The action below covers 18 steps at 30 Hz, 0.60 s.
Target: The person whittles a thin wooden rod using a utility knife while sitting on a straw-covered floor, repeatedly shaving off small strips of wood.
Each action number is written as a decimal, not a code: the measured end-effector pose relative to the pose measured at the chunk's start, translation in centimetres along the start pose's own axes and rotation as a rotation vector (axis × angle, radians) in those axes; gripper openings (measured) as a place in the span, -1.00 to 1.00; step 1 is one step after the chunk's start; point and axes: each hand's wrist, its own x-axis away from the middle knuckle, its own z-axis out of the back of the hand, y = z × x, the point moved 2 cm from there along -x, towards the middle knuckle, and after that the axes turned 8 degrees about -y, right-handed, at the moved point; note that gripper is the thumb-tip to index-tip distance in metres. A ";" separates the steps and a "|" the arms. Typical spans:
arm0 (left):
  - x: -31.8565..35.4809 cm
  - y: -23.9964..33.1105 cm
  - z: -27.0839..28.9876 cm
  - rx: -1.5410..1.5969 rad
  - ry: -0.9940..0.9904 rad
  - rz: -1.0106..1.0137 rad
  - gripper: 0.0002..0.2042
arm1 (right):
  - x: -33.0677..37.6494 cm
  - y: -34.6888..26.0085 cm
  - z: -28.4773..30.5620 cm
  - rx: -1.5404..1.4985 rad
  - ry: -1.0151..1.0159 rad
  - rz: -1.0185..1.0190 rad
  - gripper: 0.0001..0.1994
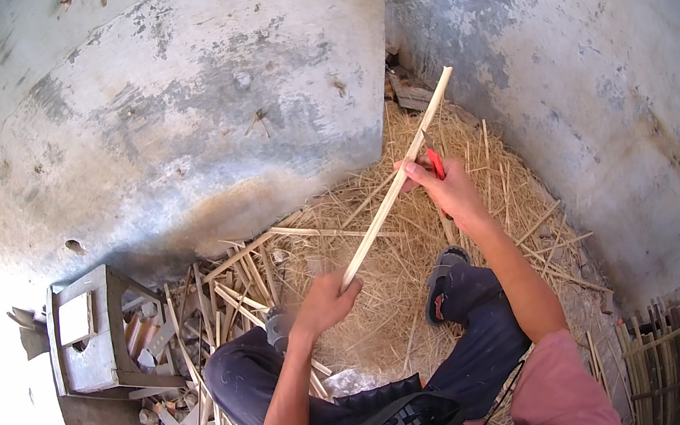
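A long pale strip of split bamboo or wood (397, 184) slants from my lap up toward the far corner. My left hand (323, 305) is closed around its lower end. Farther up, my right hand (449, 190) is closed on a red-handled knife (436, 163). The thumb and fingers of that hand also press against the strip. A small dark blade appears above the red handle, close beside the strip. My right palm hides the rest of the handle.
Straw-like shavings (371, 304) cover the floor around my feet. Loose wooden strips (241, 284) lie in a heap at the left, beside an overturned wooden stool (112, 334). Plastered walls (192, 103) meet at the far corner. A slatted bundle (678, 355) stands at the lower right.
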 end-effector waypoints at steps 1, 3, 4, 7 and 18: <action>0.1 0.3 0.0 0.017 -0.050 0.033 -0.73 | 0.0 0.3 0.1 -0.012 -0.009 -0.037 -0.58; 0.1 1.3 -0.1 -0.047 0.049 -0.009 -0.66 | 0.0 0.9 0.3 -0.109 -0.034 -0.071 -0.61; 0.4 1.5 0.0 -0.077 0.103 -0.024 -0.62 | 0.0 1.3 -0.1 -0.193 -0.056 -0.070 -0.62; -0.5 -0.3 -0.3 0.047 0.197 -0.288 -0.57 | 0.4 1.0 -1.7 -0.274 -0.116 -0.074 -0.63; -1.2 1.3 -2.0 0.061 0.095 -0.104 -0.64 | 1.6 0.8 -4.9 -0.010 -0.149 0.131 -0.63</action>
